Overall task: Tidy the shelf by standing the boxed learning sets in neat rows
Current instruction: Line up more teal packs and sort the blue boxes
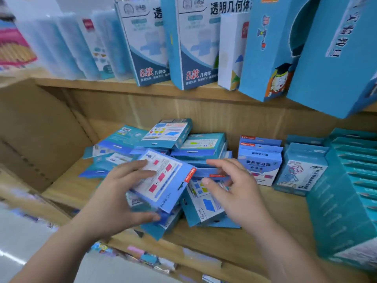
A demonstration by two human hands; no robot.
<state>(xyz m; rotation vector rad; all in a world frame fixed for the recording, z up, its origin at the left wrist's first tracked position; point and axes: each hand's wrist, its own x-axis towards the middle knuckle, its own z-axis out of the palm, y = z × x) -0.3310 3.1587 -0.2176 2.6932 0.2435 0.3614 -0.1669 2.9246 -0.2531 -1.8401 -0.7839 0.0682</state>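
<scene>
**Boxed learning sets heaped loose, one in hand**

The boxed learning sets (183, 146) lie in a jumbled heap on the lower shelf (204, 244) at the centre of the frame, flat and overlapping at all angles. Nearest, at lower centre, the left hand (122, 193) grips one box (163, 180) at the top of the heap. Its fingers spread across the printed face, its thumb curls under the lower edge, and the box is tilted. Just right of it, the right hand (232, 190) hovers over the heap with fingers loosely curled near a red-edged box (218, 175). Blur hides whether it pinches that edge or merely touches it.

These look like thin card packs: light and stiff across the face, but likely to crush at the corners and to slide on one another's glossy print. The hang tabs look flimsy, so the better hold is probably across the two long edges, thumb on one and fingers on the other.

Every box is closed, so the contents are not visible. Right of the heap a few sets (260, 160) already stand upright, and at the right edge a teal row (355, 160) is packed tight. Farther back, on the upper shelf (91, 82), tall blue boxes (200, 43) stand in a row. Clear cases (61, 43) stand at upper left, their contents blurred.
</scene>
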